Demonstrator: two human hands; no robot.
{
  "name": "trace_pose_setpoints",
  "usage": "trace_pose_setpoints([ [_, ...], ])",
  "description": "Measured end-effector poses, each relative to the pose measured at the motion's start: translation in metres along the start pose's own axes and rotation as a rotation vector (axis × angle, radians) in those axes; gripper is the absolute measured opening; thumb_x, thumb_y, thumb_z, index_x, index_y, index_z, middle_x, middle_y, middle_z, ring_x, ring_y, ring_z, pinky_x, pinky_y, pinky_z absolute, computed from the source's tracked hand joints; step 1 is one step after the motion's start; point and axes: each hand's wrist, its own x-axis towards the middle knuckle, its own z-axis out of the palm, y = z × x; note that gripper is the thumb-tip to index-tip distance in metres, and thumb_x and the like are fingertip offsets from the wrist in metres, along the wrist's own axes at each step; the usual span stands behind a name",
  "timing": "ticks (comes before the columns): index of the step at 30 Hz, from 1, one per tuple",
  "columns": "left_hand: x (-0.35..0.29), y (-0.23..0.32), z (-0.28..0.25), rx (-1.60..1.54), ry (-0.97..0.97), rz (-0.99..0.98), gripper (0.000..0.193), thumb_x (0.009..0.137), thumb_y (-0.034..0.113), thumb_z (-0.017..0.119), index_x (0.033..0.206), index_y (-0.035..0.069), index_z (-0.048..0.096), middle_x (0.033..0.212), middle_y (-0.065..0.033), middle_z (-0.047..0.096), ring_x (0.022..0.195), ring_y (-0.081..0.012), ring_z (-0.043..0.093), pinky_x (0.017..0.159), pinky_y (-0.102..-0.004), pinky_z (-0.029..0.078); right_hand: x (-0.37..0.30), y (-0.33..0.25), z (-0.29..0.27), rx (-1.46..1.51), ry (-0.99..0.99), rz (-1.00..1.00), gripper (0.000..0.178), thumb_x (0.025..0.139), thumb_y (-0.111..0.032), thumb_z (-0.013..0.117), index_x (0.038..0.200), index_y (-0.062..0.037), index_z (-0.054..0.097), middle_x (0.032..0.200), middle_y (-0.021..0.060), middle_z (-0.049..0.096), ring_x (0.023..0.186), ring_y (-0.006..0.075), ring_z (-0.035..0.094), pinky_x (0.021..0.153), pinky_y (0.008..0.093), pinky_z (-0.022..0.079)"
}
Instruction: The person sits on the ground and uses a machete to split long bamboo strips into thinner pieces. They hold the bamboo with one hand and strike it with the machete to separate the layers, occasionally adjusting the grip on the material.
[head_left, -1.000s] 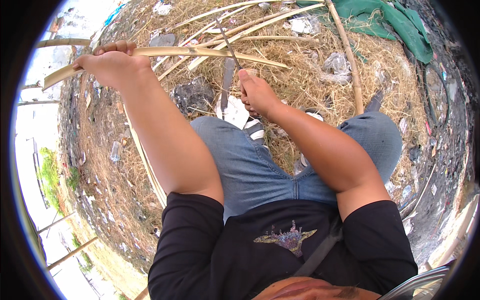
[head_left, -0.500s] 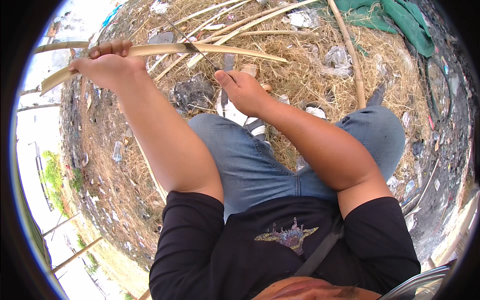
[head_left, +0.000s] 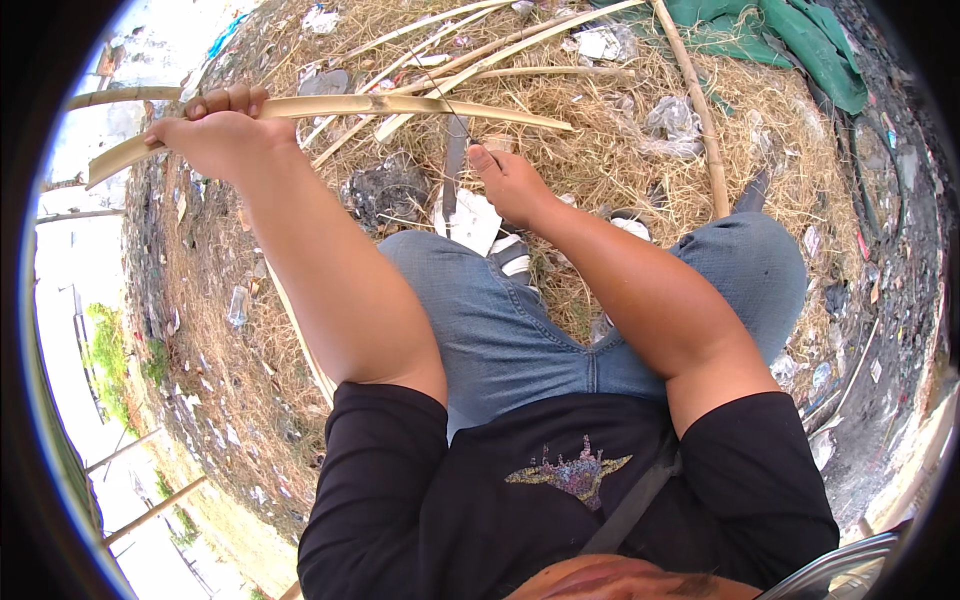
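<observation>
The left hand [head_left: 215, 135] is closed round a long pale bamboo strip [head_left: 400, 105], fingers curled over its top edge near the left end. The strip runs level across the upper view, held out in front of the knees, its right tip free above the straw [head_left: 600, 170]. The right hand [head_left: 512, 185] is closed on a knife [head_left: 452, 105] whose thin dark blade rises from the fist and meets the strip about mid-length; the handle is hidden inside the grip.

By the look of it, the strip is partway through being shaved. Its surface is already pale and fairly smooth, and the blade sits at the middle, so the stretch toward the right tip probably remains; how much has been pared I cannot tell. More split bamboo lengths [head_left: 480, 55] lie on the straw beyond.

Room is good ahead and to the right of the strip, with only low litter. A bamboo pole [head_left: 700, 110] lies farther right, well apart. The tight edges are near the body: the blade points away from the jeans [head_left: 500, 330], but the left forearm stands just beside its line.
</observation>
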Motion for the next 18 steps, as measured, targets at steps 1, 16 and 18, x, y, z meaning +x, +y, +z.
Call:
trace_pose_setpoints([
  [1, 0.001, 0.002, -0.002, 0.0, 0.014, -0.01, 0.06, 0.107, 0.065, 0.022, 0.072, 0.018, 0.033, 0.051, 0.0069, 0.029, 0.047, -0.0098, 0.022, 0.052, -0.0273, 0.027, 0.002, 0.005, -0.001, 0.002, 0.025, 0.025, 0.067, 0.106, -0.06, 0.042, 0.099, 0.0023, 0.065, 0.081, 0.0161, 0.065, 0.08, 0.0301, 0.064, 0.077, 0.0428, 0.049],
  [16, 0.014, -0.006, -0.017, -0.049, -0.1, 0.0, 0.06, 0.106, 0.068, 0.023, 0.073, 0.018, 0.031, 0.055, 0.0052, 0.026, 0.051, -0.0123, 0.02, 0.055, -0.0281, 0.026, -0.003, -0.029, 0.013, 0.27, -0.153, 0.063, 0.064, 0.102, -0.071, 0.041, 0.082, -0.0106, 0.049, 0.063, -0.002, 0.046, 0.048, 0.008, 0.042, 0.043, 0.0249, 0.036],
  [18, 0.009, -0.006, -0.008, -0.07, -0.196, 0.002, 0.06, 0.106, 0.068, 0.023, 0.073, 0.018, 0.031, 0.055, 0.0052, 0.027, 0.051, -0.012, 0.02, 0.055, -0.028, 0.026, 0.001, -0.019, 0.011, 0.236, -0.133, -0.022, 0.068, 0.1, -0.074, 0.04, 0.083, -0.0086, 0.051, 0.064, -0.0024, 0.046, 0.05, 0.0079, 0.042, 0.046, 0.0259, 0.037],
])
